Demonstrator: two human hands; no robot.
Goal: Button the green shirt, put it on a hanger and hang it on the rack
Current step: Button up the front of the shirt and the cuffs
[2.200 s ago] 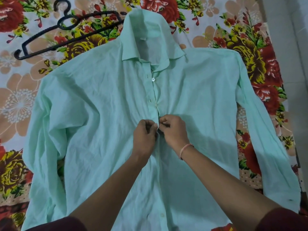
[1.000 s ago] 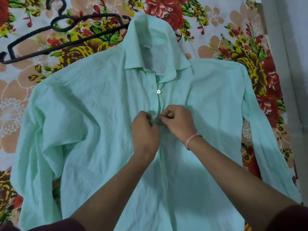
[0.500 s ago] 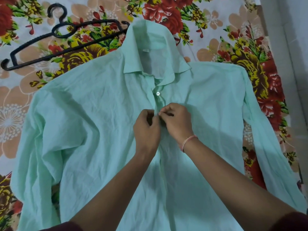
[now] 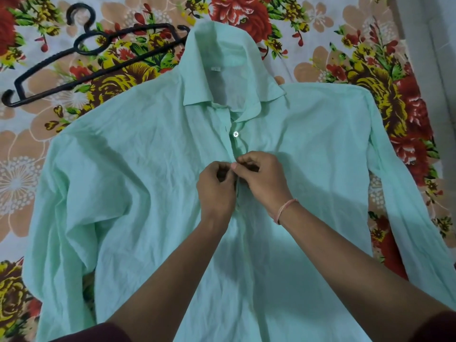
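Note:
The pale green shirt (image 4: pixel 138 183) lies flat and face up on a floral bedsheet, collar away from me and sleeves spread out. My left hand (image 4: pixel 216 190) and my right hand (image 4: pixel 262 180) meet at the front placket in mid chest, both pinching the fabric edges there. The button between my fingers is hidden. Just above my hands, one white button (image 4: pixel 236 134) sits unfastened below the open collar. A black plastic hanger (image 4: pixel 81 62) rests on the sheet at the upper left, its right end touching the shirt's collar and shoulder.
The floral bedsheet (image 4: pixel 345 45) covers the whole surface around the shirt. A pale wall or bed edge (image 4: pixel 439 58) runs down the right side. My right wrist wears a thin pink band (image 4: pixel 283 209). No rack is in view.
My hands have moved up the placket from a lower button toward the collar over the last two seconds. In the last half second they stayed at the same spot, fingers working the fabric.

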